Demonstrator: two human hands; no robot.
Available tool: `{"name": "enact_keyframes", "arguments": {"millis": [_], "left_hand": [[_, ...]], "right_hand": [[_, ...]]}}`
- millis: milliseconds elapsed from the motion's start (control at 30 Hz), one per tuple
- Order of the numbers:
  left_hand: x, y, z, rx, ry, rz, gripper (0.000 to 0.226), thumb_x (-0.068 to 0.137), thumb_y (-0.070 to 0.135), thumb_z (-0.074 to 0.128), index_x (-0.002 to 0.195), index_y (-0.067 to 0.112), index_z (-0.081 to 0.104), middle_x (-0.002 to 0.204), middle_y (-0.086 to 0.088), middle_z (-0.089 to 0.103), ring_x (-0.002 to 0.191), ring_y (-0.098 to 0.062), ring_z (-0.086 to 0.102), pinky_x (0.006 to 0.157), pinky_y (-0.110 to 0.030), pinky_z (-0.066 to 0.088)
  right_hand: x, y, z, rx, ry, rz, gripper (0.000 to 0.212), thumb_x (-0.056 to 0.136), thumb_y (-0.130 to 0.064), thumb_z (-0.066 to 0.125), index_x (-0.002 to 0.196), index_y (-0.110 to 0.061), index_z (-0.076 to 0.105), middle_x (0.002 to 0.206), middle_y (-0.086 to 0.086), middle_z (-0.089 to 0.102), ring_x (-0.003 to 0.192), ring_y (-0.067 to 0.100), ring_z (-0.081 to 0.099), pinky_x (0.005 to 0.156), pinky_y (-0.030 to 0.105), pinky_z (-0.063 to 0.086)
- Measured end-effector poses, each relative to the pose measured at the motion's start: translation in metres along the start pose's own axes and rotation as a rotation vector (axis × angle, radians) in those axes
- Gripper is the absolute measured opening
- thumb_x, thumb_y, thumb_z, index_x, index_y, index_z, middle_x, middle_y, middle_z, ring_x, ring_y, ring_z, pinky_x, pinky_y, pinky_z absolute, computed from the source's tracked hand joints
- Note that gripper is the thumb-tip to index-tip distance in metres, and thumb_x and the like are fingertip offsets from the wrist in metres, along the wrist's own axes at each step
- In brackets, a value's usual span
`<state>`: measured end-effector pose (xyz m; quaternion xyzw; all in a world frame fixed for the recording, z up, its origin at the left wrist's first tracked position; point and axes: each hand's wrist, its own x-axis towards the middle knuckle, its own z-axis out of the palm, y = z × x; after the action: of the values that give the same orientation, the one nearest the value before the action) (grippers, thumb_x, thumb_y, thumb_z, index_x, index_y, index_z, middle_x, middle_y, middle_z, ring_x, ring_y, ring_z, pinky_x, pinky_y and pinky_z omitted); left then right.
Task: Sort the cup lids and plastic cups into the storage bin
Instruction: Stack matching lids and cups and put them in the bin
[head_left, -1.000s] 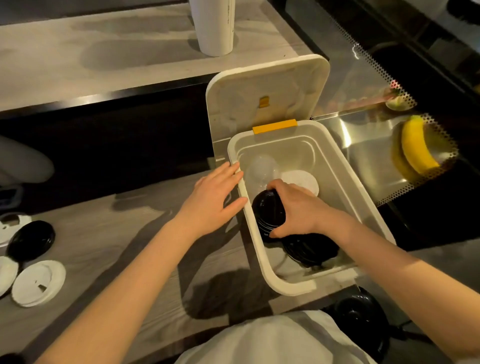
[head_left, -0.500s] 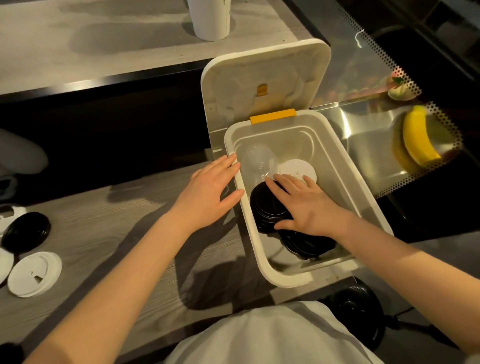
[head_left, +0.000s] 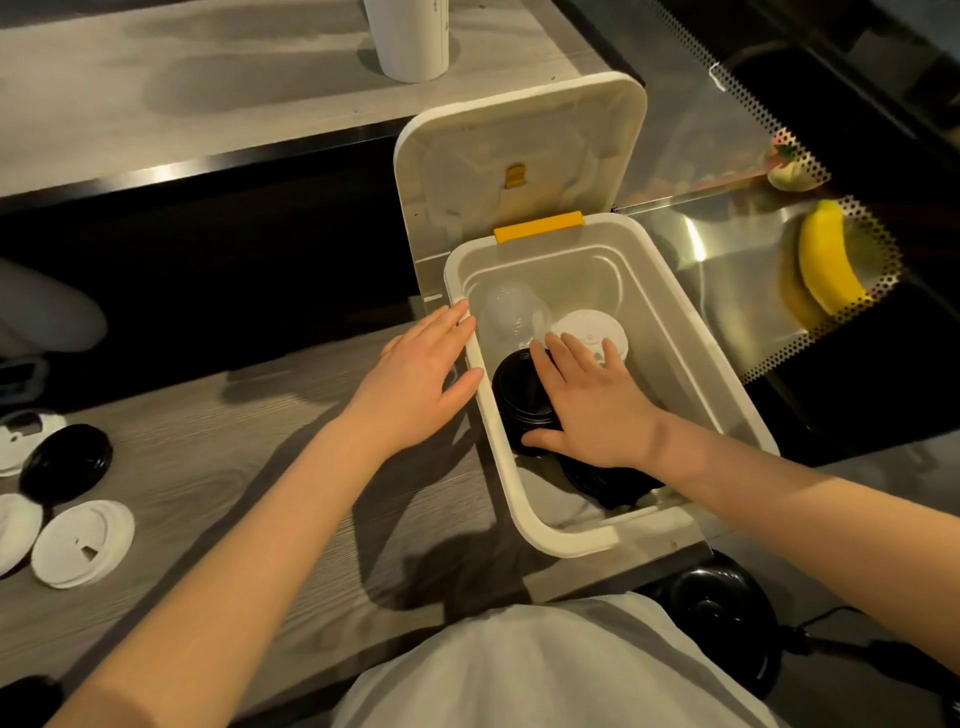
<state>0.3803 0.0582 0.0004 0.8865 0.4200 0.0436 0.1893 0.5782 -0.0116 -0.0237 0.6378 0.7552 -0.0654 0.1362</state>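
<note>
White and black cup lids (head_left: 83, 543) are lying loose at the far left of the wooden counter (head_left: 218, 467). Your left hand (head_left: 415, 384) is resting flat and spread against the storage bin (head_left: 524, 499)'s left rim, holding nothing. Your right hand (head_left: 592, 400) is lying splayed on the black lid stack (head_left: 519, 400) inside, beside a clear plastic cup (head_left: 511, 314). A banana (head_left: 826, 260) is sitting right.

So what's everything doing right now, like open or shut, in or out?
Bin: open, hinged cover up.
Black lids: stacked in the bin, under the right hand.
White lid: in the bin.
Clear cup: in the bin.
Counter lids: still out.
Left hand: flat, on the bin's rim.
Right hand: flat, holding nothing.
</note>
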Motion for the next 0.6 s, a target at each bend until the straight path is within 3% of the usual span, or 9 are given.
{"name": "enact_keyframes", "arguments": {"millis": [100, 233, 367, 467, 600], "left_hand": [[0.000, 0.001, -0.001, 0.014, -0.014, -0.007, 0.061, 0.097, 0.040, 0.040, 0.150, 0.018, 0.017, 0.159, 0.001, 0.009, 0.146, -0.016, 0.007, 0.119, -0.043, 0.014], [-0.001, 0.006, -0.006, 0.059, -0.027, -0.016, 0.061, 0.097, 0.040, 0.039, 0.150, 0.018, 0.016, 0.159, 0.000, 0.009, 0.146, -0.017, 0.005, 0.119, -0.041, 0.011], [0.000, 0.013, -0.015, 0.142, -0.063, -0.031, 0.061, 0.097, 0.042, 0.039, 0.149, 0.018, 0.018, 0.159, -0.001, 0.010, 0.146, -0.020, 0.004, 0.117, -0.046, 0.015], [0.000, 0.014, -0.024, 0.200, -0.099, -0.043, 0.060, 0.095, 0.046, 0.041, 0.147, 0.020, 0.025, 0.157, -0.001, 0.016, 0.146, -0.023, 0.008, 0.116, -0.048, 0.019], [-0.008, 0.011, -0.044, 0.227, -0.083, -0.098, 0.057, 0.095, 0.045, 0.043, 0.144, 0.019, 0.033, 0.153, -0.001, 0.027, 0.142, -0.022, 0.019, 0.112, -0.044, 0.024]], "right_hand": [[-0.005, 0.006, -0.009, 0.134, -0.029, -0.014, 0.095, 0.087, -0.065, 0.040, 0.150, -0.013, -0.008, 0.159, 0.008, -0.005, 0.146, 0.026, -0.003, 0.116, 0.054, 0.006], [-0.010, 0.012, -0.019, 0.215, -0.053, -0.030, 0.086, 0.090, -0.062, 0.037, 0.151, -0.019, -0.007, 0.159, 0.003, -0.007, 0.146, 0.023, -0.006, 0.118, 0.051, 0.004], [-0.009, 0.016, -0.033, 0.295, 0.094, -0.001, 0.075, 0.093, -0.052, 0.043, 0.151, -0.022, 0.006, 0.156, 0.006, 0.017, 0.143, 0.024, 0.015, 0.115, 0.047, 0.019], [-0.004, 0.017, -0.048, 0.311, 0.194, 0.012, 0.062, 0.093, -0.042, 0.050, 0.146, -0.019, 0.028, 0.146, 0.006, 0.037, 0.134, 0.025, 0.031, 0.107, 0.041, 0.032], [0.007, 0.011, -0.070, 0.271, 0.225, 0.018, 0.048, 0.094, -0.039, 0.047, 0.137, -0.019, 0.042, 0.134, 0.004, 0.049, 0.125, 0.024, 0.041, 0.100, 0.037, 0.037]]}}
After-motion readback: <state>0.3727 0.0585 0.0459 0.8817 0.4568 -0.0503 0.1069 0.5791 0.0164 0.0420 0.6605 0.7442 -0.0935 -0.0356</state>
